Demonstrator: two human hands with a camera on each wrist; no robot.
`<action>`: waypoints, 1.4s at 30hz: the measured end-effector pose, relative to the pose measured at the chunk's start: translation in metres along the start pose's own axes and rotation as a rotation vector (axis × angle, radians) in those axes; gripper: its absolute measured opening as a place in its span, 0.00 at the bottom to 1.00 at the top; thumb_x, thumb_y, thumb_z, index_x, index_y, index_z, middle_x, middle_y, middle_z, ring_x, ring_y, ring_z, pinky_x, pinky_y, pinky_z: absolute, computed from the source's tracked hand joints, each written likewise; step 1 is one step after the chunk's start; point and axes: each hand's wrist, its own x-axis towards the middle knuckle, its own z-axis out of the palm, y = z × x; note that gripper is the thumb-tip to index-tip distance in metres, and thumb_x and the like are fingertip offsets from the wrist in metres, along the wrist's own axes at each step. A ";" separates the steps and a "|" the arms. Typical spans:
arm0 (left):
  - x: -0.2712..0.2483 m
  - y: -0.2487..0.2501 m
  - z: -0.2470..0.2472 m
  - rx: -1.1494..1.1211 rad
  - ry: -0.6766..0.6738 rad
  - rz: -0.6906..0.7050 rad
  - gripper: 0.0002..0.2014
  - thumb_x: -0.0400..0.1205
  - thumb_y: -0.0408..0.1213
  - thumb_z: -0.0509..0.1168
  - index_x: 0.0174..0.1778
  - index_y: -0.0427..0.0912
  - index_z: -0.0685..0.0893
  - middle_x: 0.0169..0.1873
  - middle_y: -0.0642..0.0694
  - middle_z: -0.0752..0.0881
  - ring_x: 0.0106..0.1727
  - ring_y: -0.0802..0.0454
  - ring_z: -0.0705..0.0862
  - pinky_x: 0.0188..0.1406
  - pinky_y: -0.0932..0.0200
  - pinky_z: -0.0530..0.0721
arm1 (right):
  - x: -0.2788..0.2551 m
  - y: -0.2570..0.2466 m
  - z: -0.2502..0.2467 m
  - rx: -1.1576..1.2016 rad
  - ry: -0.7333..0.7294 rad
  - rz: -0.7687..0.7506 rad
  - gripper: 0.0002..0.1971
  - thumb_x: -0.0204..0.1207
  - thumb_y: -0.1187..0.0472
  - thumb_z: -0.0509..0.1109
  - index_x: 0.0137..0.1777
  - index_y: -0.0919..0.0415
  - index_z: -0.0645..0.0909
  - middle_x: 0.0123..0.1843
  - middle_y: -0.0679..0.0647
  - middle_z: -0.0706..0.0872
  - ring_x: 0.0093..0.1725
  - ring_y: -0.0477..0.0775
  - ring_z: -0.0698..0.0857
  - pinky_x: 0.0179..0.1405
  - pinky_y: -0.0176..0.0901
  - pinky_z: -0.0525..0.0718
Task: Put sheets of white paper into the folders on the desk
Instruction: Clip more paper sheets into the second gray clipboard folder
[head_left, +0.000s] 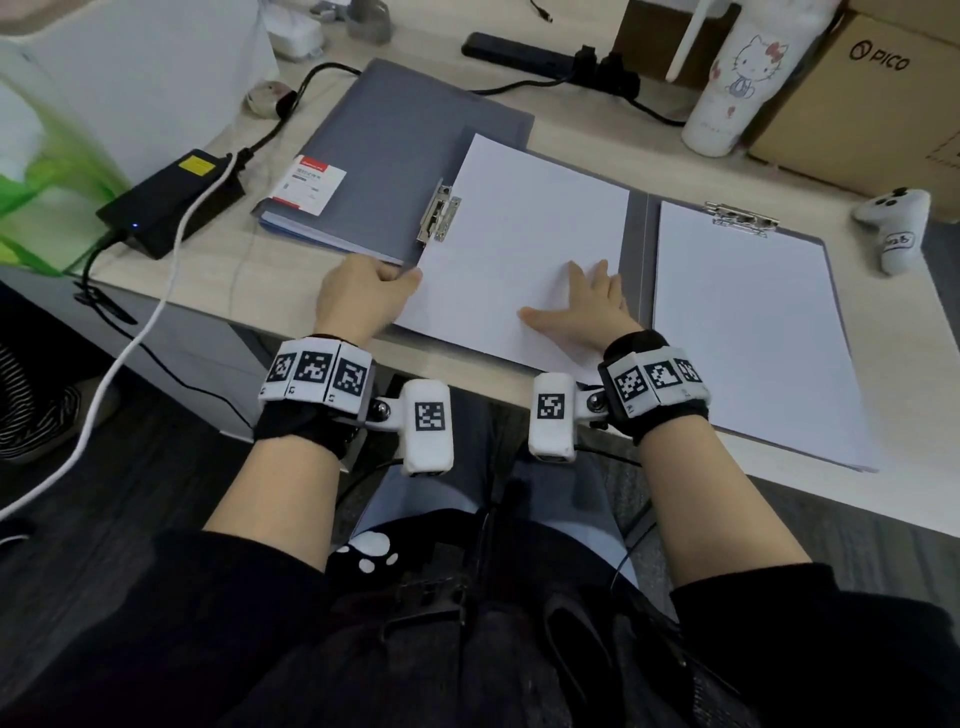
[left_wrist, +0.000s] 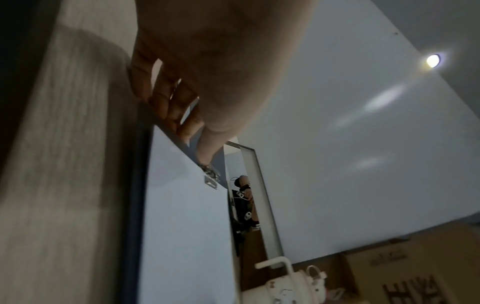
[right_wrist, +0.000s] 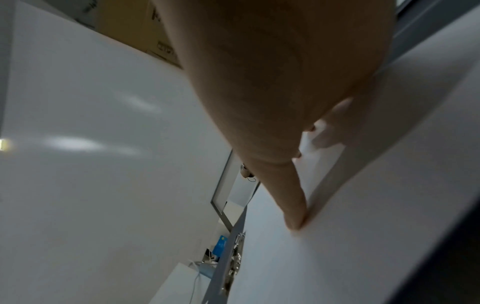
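A grey folder (head_left: 638, 244) lies open on the desk. Its left half carries a white sheet (head_left: 524, 234) beside a metal side clip (head_left: 439, 213). On the right half another white sheet (head_left: 748, 332) sits under a top clip (head_left: 740, 218). My left hand (head_left: 400, 275) pinches the folder's left edge at the sheet's near corner, fingers curled (left_wrist: 168, 102), thumb on top. Spread fingers of my right hand (head_left: 582, 296) press flat on the left sheet (right_wrist: 337, 246). A closed grey folder (head_left: 395, 130) with a red-and-white label lies behind.
A black power adapter (head_left: 171, 202) and a white cable (head_left: 171, 291) lie at the left. Behind the folders are a power strip (head_left: 545, 57), a white cartoon tumbler (head_left: 737, 78) and a cardboard box (head_left: 857, 104). A white controller (head_left: 893, 223) rests at the right.
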 end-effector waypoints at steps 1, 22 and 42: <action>0.000 0.000 0.001 -0.040 -0.044 0.002 0.13 0.78 0.46 0.66 0.30 0.43 0.80 0.31 0.43 0.79 0.40 0.41 0.76 0.43 0.57 0.72 | -0.005 0.000 0.000 0.017 -0.009 -0.013 0.46 0.76 0.40 0.65 0.84 0.56 0.42 0.84 0.63 0.34 0.84 0.62 0.34 0.82 0.57 0.40; -0.094 0.106 0.020 -0.712 -0.493 0.595 0.38 0.70 0.68 0.41 0.75 0.59 0.69 0.73 0.60 0.73 0.75 0.58 0.73 0.74 0.42 0.73 | -0.097 0.028 -0.041 0.868 0.112 -0.369 0.36 0.69 0.43 0.74 0.76 0.49 0.69 0.76 0.48 0.75 0.74 0.48 0.75 0.73 0.54 0.74; -0.093 0.152 0.150 -0.304 -0.777 0.537 0.27 0.88 0.50 0.42 0.63 0.40 0.83 0.74 0.53 0.75 0.73 0.61 0.71 0.65 0.71 0.67 | -0.113 0.155 -0.059 1.509 1.284 0.047 0.16 0.70 0.75 0.63 0.55 0.61 0.81 0.42 0.59 0.83 0.39 0.58 0.80 0.30 0.44 0.86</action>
